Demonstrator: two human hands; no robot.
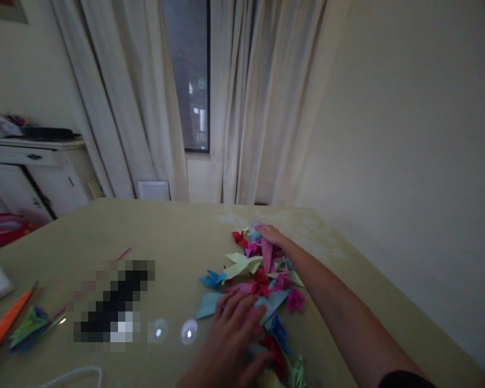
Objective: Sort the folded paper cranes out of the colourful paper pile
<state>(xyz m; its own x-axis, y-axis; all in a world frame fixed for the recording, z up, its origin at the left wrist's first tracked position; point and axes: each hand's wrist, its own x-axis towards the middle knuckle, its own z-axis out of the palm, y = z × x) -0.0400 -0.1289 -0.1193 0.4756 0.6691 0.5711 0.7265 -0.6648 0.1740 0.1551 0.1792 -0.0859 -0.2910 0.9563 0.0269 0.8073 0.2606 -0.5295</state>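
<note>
Long cream fabric curtains (281,102) flank a narrow dark-framed window (191,81) at upper centre; a white drawered cabinet (56,175) stands at middle left; a slim orange dark-tipped tool (8,321) and a curved white cable (78,370) lie at lower left

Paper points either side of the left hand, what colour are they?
The paper points are light blue, clearest in the head view.

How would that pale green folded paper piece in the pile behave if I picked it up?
The pale green folded paper piece looks thin-walled, so it's probably very light. Its creased, pointed flaps may bend or crush if squeezed. With those flaps spread wide, it seems unlikely to roll.
</note>
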